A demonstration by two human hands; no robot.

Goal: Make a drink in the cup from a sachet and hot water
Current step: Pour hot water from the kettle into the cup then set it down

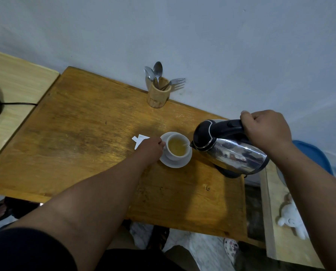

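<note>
A white cup [177, 158] stands on a white saucer [179, 164] near the middle of the wooden table [75, 133]. Yellowish liquid fills much of the cup. My left hand [150, 148] grips the cup at its left side, where the handle is hidden by my fingers. My right hand [266, 130] holds the black handle of a steel kettle [231, 151], which is tilted left with its spout over the cup's right rim; a thin stream of water runs in. A torn white sachet [139, 139] lies on the table just behind my left hand.
A wooden holder [158, 94] with spoons and a fork stands at the table's back edge by the wall. The kettle's black base [231, 174] sits under the kettle at the right edge. A lighter table with a black cord [18, 103] is at left. A blue lid [311, 153] lies at right.
</note>
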